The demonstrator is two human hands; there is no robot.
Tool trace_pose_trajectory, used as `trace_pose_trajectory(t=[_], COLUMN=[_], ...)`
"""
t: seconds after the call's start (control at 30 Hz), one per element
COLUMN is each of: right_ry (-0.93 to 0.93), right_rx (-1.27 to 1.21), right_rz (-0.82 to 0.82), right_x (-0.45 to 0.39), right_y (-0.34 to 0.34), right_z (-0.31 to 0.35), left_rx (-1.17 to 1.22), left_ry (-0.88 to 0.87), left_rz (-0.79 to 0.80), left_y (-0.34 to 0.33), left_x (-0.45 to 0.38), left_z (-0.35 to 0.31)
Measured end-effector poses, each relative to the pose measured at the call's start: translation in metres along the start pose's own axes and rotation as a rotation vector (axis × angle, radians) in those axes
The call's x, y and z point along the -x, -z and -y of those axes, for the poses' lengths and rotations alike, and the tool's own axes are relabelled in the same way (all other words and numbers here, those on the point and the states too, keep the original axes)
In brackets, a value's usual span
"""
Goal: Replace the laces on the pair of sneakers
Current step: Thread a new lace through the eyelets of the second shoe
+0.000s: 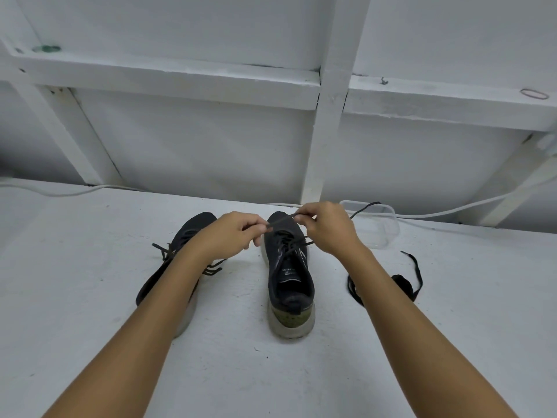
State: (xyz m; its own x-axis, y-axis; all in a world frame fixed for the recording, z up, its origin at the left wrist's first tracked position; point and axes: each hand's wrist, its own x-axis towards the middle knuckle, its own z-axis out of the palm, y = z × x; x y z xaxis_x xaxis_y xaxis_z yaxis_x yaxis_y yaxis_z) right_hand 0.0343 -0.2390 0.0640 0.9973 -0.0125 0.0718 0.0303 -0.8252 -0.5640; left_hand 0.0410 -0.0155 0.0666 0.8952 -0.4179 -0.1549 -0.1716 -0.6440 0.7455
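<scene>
While the right sneaker [291,276] stood heel-near on the counter [90,267], both hands pinched its lace [281,221]. The left hand [233,233] and right hand [327,227] held it taut, probably for threading; each grip was clamped on it.

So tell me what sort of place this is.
Probably a plain workroom or storage space, not a shop: a white-painted work surface, bare white timber wall framing behind it, and a loose white cable along the back edge. It can't be pinned down further.

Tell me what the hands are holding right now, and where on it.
Both hands pinch one dark lace above the right sneaker: left hand and right hand on a short stretch between them.
</scene>
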Motion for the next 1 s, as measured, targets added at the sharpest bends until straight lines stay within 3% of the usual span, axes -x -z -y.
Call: trace_pose_trajectory(t=[0.23,0.4,0.47,0.57,0.7,0.77,0.83,1.0], right_ry=[-0.075,-0.164,-0.184,-0.181,-0.170,-0.117,-0.055,-0.083], right_rx=[0.015,-0.060,-0.070,-0.159,-0.295,-0.334,-0.286,-0.182], right_rz=[0.003,-0.118,-0.048,0.072,-0.091,-0.182,-0.155,0.116], right_x=[0.008,0.024,0.029,0.038,0.047,0.051,0.055,0.057], right_y=[-0.010,-0.011,-0.010,-0.013,-0.016,-0.018,-0.019,-0.021], right_z=[-0.007,0.000,0.003,0.008,0.009,0.005,0.002,0.004], left_rx=[0.263,0.409,0.360,0.564,0.964,1.052,1.039,0.809], left_ry=[0.143,0.183,0.170,0.205,0.280,0.279,0.260,0.239], left_rz=[0.128,-0.122,-0.231,-0.299,-0.344,-0.304,-0.275,-0.324], left_y=[-0.017,-0.033,-0.039,-0.050,-0.060,-0.062,-0.063,-0.071], left_x=[0.015,0.019,0.021,0.023,0.024,0.026,0.029,0.029], left_z=[0.017,0.024,0.025,0.021,0.014,0.012,0.012,0.013])
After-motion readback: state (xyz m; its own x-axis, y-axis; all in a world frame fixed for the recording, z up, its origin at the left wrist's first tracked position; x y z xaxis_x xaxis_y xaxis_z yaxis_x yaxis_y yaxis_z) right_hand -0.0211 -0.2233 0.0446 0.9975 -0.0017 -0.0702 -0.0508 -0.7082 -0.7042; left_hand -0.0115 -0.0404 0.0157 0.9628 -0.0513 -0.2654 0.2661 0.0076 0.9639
